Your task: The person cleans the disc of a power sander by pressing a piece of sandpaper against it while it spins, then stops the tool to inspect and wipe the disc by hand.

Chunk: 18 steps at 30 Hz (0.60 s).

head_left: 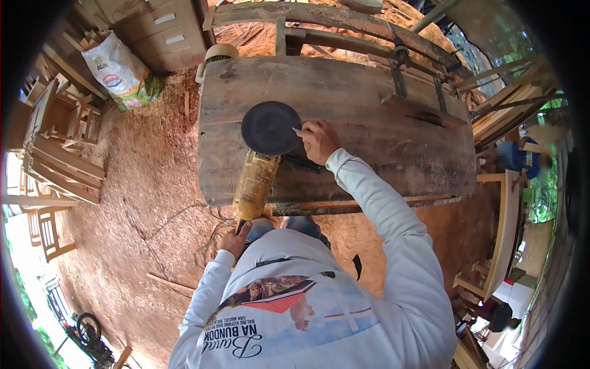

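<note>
A yellow angle grinder [255, 181], its body scuffed and worn, lies with its head over the wooden workbench and its black round disc pad [271, 128] facing up. My left hand [234, 240] is wrapped round the rear handle of the grinder, below the bench's front edge. At the right rim of the pad, my right hand [321, 141] pinches a small, pale, pointed piece [298, 131]; I cannot tell what it is. Its tip is right at the pad's edge. Part of the grinder's dark side handle shows under my right wrist.
The brown workbench [369, 86] carries a dark metal clamp [399, 55] at its back right. A cord [166, 221] trails over the dusty floor. Wooden chairs [61, 160] stand left, near a white sack [120, 71]. Another person [495, 315] is at the far right.
</note>
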Tool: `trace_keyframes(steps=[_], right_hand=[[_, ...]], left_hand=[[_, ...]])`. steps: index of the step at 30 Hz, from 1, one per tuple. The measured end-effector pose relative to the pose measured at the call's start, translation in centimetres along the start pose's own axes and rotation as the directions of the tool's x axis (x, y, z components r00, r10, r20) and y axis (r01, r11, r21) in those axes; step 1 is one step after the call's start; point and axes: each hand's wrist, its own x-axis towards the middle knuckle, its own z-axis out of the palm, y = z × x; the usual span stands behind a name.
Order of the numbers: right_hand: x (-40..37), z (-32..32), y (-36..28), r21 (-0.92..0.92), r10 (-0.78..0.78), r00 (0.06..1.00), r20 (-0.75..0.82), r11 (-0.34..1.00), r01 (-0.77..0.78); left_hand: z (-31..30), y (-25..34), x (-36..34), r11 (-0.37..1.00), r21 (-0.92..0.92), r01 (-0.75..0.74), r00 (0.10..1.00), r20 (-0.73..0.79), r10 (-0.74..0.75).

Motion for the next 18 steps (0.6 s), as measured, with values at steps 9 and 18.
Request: trace_keyframes(steps=[9, 18], right_hand=[[-2.6, -2.0, -0.1, 0.166, 0.301, 0.953, 0.018, 0.939, -0.300], [-3.0, 0.3, -2.5, 0.072, 0.245, 0.890, 0.384, 0.953, -0.293]], left_hand=[[-1.4, 2.7, 0.1, 0.834, -0.376, 0.404, 0.911, 0.080, -0.405], [-3.1, 5.1, -1.1, 0.881, -0.338, 0.330, 0.941, 0.043, -0.335]])
